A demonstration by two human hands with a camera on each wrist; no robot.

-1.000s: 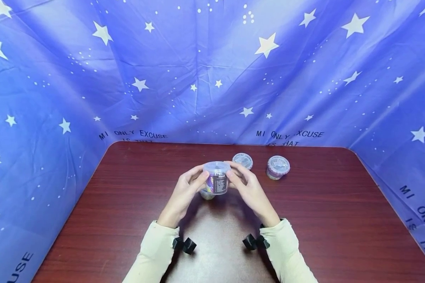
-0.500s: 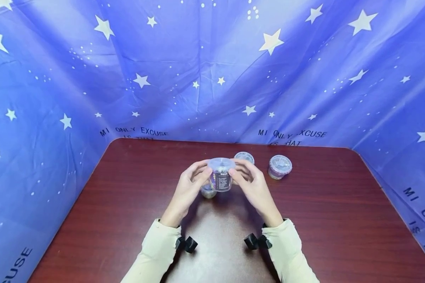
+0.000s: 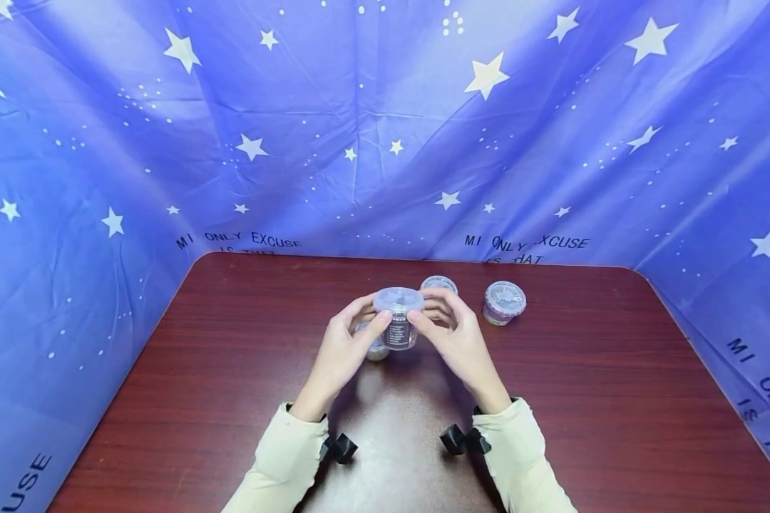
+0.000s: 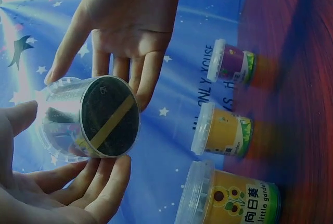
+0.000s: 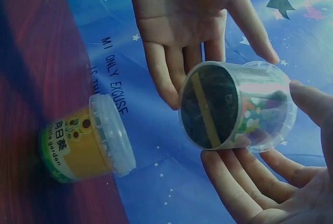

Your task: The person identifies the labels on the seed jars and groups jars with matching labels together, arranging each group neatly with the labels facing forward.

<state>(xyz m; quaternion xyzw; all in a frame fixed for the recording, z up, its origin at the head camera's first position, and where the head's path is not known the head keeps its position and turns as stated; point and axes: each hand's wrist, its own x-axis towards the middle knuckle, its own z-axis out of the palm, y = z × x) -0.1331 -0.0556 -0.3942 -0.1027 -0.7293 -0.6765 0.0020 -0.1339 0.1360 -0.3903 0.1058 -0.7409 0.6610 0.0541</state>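
In the head view, both hands hold a clear lidded plastic tub (image 3: 399,340) upright above the table. My left hand (image 3: 340,349) grips its left side and my right hand (image 3: 458,345) its right, thumbs on the near side. A dark label panel with small white print faces me. From below, the left wrist view shows the tub's dark base (image 4: 110,117) crossed by a yellow strip; colourful print shows on its side in the right wrist view. Just behind the left fingers stands a tub with a yellow sunflower label (image 5: 86,138), partly hidden in the head view.
Two more lidded tubs stand farther back on the dark red wooden table (image 3: 590,399): one with a purple label (image 3: 505,305), and a yellow one (image 4: 226,130) partly behind the right hand in the head view. A blue star-printed cloth (image 3: 359,142) hangs around the table.
The held tub has turned between the hands: the colourful part of its label has gone out of sight at the left in the head view. Both hands keep their hold; the standing tubs stay put.
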